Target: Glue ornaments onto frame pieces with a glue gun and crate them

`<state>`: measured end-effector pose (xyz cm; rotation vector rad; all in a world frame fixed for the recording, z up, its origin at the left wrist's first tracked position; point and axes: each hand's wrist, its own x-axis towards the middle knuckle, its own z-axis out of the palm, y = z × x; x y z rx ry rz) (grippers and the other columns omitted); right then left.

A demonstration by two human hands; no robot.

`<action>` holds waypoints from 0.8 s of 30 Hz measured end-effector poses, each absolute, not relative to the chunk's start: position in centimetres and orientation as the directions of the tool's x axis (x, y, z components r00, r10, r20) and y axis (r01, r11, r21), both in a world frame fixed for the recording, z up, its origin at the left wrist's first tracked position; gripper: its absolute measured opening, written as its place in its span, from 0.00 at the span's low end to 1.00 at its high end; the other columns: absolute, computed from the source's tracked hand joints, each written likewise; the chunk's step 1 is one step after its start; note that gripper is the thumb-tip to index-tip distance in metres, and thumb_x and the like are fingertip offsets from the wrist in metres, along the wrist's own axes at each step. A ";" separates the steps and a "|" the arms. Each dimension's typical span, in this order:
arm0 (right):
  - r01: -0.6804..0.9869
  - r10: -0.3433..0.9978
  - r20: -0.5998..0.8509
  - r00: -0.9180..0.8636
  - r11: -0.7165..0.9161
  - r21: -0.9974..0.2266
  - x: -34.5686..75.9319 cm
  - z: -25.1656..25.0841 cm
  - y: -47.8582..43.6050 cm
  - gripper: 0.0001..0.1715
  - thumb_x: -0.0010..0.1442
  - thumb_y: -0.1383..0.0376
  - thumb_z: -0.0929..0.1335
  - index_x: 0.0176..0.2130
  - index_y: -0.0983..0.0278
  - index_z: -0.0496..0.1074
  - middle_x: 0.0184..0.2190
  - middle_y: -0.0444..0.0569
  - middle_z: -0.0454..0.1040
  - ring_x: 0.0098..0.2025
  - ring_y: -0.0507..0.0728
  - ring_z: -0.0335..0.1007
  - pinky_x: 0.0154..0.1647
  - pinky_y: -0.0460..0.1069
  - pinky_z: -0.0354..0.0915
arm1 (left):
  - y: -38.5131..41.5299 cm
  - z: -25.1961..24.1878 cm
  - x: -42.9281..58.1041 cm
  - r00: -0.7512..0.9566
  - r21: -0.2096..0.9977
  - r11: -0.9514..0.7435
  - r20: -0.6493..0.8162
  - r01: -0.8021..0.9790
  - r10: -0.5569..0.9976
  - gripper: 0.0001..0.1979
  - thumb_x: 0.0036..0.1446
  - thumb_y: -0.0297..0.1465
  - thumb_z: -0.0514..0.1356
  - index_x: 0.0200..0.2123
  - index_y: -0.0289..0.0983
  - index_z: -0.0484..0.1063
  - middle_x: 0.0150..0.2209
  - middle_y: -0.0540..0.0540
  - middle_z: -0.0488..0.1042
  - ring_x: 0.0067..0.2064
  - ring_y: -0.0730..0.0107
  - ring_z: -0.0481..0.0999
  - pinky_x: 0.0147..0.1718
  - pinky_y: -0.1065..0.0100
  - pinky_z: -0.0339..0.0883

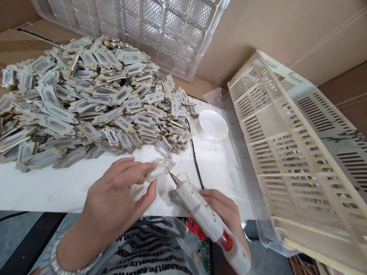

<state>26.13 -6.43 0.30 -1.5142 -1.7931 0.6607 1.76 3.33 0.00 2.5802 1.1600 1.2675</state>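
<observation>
My right hand (222,208) is wrapped round a white hot glue gun (200,212). Its brass nozzle points up and left, at the right edge of a small pale plate with a scalloped outline (159,170). My left hand (117,191) grips that plate by its left side, index finger on top and thumb close below. A recessed oval shows on the plate's face. Another similar plate lies partly hidden under the gun's front. Behind my hands spreads a large pile of such plates (86,95), most showing a pale face and a few a dark patterned one.
A white bowl (212,125) stands right of the pile. Along the right side leans a cream slatted plastic crate (275,152). A clear compartment tray (160,26) is propped at the back. A black cord (195,156) crosses the white tabletop (57,189).
</observation>
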 end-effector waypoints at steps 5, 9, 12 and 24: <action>0.630 0.980 0.175 -0.094 0.195 -0.751 26.2 0.5 -6.3 0.07 0.66 0.67 0.69 0.37 0.59 0.78 0.37 0.46 0.81 0.34 0.56 0.76 0.34 0.49 0.68 | 3.1 0.3 1.8 0.383 0.333 -0.714 0.666 0.616 0.641 0.04 0.65 0.29 0.61 0.44 0.38 0.71 0.32 0.51 0.78 0.41 0.68 0.83 0.52 0.67 0.77; 0.635 0.980 0.177 -0.089 0.193 -0.748 26.1 0.5 -6.2 0.07 0.67 0.65 0.69 0.36 0.59 0.78 0.37 0.46 0.81 0.33 0.56 0.76 0.32 0.49 0.67 | 3.0 0.6 1.9 0.364 0.345 -0.692 0.656 0.635 0.661 0.03 0.66 0.29 0.60 0.42 0.40 0.71 0.33 0.51 0.80 0.41 0.68 0.83 0.51 0.68 0.78; 0.644 0.980 0.178 -0.089 0.193 -0.741 26.0 0.5 -6.1 0.07 0.66 0.65 0.69 0.35 0.59 0.78 0.36 0.46 0.81 0.32 0.56 0.75 0.31 0.49 0.67 | 2.9 0.5 1.9 0.359 0.353 -0.693 0.658 0.629 0.662 0.04 0.65 0.29 0.61 0.43 0.40 0.72 0.34 0.52 0.81 0.41 0.68 0.84 0.51 0.67 0.78; 0.625 0.991 0.120 -0.067 0.135 -0.769 25.9 0.5 -6.3 0.10 0.66 0.66 0.68 0.34 0.60 0.79 0.36 0.49 0.81 0.32 0.57 0.75 0.30 0.49 0.68 | 2.8 0.5 1.7 0.339 0.324 -0.661 0.660 0.676 0.671 0.02 0.65 0.29 0.61 0.41 0.39 0.72 0.29 0.52 0.79 0.41 0.68 0.84 0.51 0.67 0.78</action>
